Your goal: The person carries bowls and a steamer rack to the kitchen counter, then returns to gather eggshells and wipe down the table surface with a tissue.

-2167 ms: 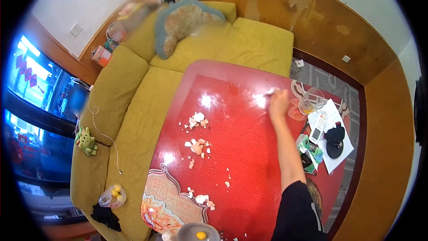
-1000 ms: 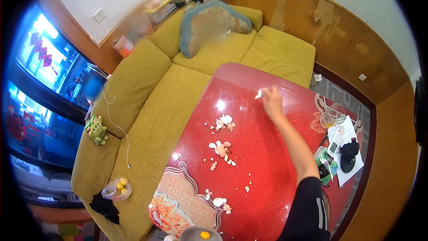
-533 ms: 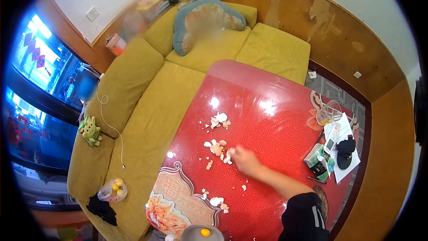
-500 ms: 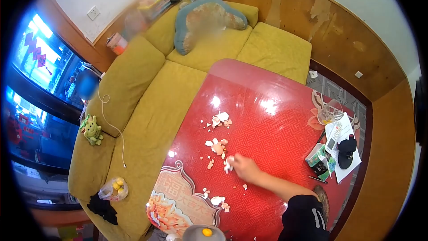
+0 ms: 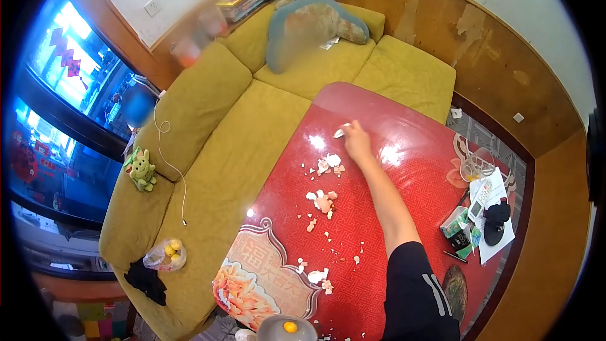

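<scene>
My right hand [image 5: 357, 141] is closed around a small white wad [image 5: 341, 131], perhaps tissue, over the far part of the red table [image 5: 379, 215]. Its fingers are pinched together. Nearer the left edge lie white and pinkish crumbled pieces, which look like eggshell, in an upper pile [image 5: 329, 164], a middle pile [image 5: 324, 201] and a lower pile [image 5: 319, 276]. Small crumbs are scattered between them. A grey bowl [image 5: 268, 329] with a round yellow thing [image 5: 290, 327] in it stands at the near edge. My left hand is out of view.
On the table's right side are a clear plastic container [image 5: 478, 164], white paper [image 5: 497, 246], a remote [image 5: 480, 201], a black object [image 5: 495, 230] and a green-white packet [image 5: 459, 230]. A yellow-green sofa [image 5: 252, 126] borders the table, with a bag of yellow fruit [image 5: 166, 254] on it.
From beside the middle pile, my right hand has moved away to the table's far part, still holding the white wad. The camera view has shifted slightly.
</scene>
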A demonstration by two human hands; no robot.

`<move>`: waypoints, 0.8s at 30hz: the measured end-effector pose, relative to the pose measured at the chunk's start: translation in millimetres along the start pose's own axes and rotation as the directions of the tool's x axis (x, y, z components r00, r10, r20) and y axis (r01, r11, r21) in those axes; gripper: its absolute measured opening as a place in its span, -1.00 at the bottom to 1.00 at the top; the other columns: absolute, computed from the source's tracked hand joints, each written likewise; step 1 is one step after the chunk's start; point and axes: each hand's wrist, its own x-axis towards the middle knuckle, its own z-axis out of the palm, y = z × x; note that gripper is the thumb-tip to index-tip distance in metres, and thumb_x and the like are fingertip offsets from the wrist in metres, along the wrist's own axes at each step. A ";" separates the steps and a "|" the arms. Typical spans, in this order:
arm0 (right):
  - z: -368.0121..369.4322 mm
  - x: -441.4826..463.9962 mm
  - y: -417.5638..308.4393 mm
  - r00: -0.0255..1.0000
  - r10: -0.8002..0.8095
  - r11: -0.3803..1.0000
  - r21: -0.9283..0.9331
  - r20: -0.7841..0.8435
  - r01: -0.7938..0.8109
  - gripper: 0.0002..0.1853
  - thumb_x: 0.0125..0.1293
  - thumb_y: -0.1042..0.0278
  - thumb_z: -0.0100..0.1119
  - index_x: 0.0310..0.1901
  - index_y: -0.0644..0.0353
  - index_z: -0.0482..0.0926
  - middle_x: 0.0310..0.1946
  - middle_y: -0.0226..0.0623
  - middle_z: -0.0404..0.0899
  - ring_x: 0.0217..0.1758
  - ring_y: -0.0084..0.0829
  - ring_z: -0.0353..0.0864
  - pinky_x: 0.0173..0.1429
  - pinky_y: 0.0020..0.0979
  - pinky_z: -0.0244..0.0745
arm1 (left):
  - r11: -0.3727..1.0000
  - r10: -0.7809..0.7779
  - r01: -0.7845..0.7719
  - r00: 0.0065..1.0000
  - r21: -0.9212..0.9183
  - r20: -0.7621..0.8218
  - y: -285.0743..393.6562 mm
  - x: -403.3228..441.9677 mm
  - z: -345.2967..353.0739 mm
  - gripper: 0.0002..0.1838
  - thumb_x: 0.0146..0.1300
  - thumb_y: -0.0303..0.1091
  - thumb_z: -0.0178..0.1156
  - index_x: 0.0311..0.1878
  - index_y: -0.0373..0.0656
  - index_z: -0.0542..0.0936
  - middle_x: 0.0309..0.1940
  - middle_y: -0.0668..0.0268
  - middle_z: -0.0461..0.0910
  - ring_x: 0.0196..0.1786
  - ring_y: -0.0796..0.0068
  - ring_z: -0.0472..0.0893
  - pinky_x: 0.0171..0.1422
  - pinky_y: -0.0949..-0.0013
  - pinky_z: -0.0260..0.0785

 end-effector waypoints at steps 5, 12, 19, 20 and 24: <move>-18.0 -35.2 -30.2 0.928 -0.271 0.961 0.130 0.257 0.245 -0.66 0.00 0.54 0.11 -0.12 0.03 0.57 -0.29 -0.24 0.43 -0.23 -0.19 0.53 -0.17 -0.23 0.47 | 0.991 0.120 -0.120 0.993 -0.057 -0.007 16.0 -12.3 19.4 -0.54 -0.06 -0.54 0.05 0.02 -0.19 0.41 -0.33 0.19 0.54 -0.40 0.29 0.56 -0.37 0.34 0.45; -86.3 -142.6 -115.2 0.598 -0.126 0.668 0.513 0.792 -0.539 -0.69 0.29 0.11 -0.06 -0.36 0.22 0.44 -0.38 -0.25 0.60 -0.54 -0.38 0.59 -0.44 -0.39 0.48 | 0.984 0.156 -0.161 0.985 0.079 0.072 -0.1 4.2 0.1 -0.55 -0.07 -0.56 0.04 0.00 -0.20 0.44 -0.35 0.20 0.54 -0.41 0.32 0.56 -0.39 0.35 0.45; -95.6 -234.3 -111.1 0.593 -0.664 0.730 0.566 0.455 0.383 -0.68 0.13 0.49 0.01 -0.04 0.06 0.49 -0.38 -0.24 0.38 -0.31 -0.23 0.47 -0.36 -0.26 0.45 | 0.888 0.275 -0.315 0.948 0.336 0.160 -40.3 21.0 -38.2 -0.58 -0.08 -0.56 0.04 -0.04 -0.22 0.47 -0.39 0.21 0.55 -0.42 0.36 0.56 -0.42 0.38 0.45; -105.7 -223.1 -111.4 0.591 -0.666 0.729 0.567 0.456 0.385 -0.68 0.13 0.49 0.01 -0.04 0.06 0.49 -0.38 -0.24 0.38 -0.31 -0.23 0.47 -0.36 -0.26 0.45 | 0.902 0.265 -0.295 0.955 0.315 0.134 -30.4 13.9 -28.5 -0.60 -0.08 -0.55 0.05 -0.06 -0.23 0.49 -0.41 0.21 0.55 -0.43 0.38 0.55 -0.43 0.39 0.45; -99.4 -151.4 -87.8 0.793 -0.569 0.794 0.397 0.219 0.461 -0.62 0.04 0.60 0.00 -0.07 0.06 0.50 -0.40 -0.20 0.41 -0.33 -0.20 0.51 -0.32 -0.25 0.47 | 0.992 0.110 -0.111 0.994 0.064 0.016 -1.3 -7.4 0.0 -0.55 -0.10 -0.53 0.06 -0.01 -0.25 0.45 -0.37 0.19 0.55 -0.42 0.35 0.55 -0.43 0.39 0.45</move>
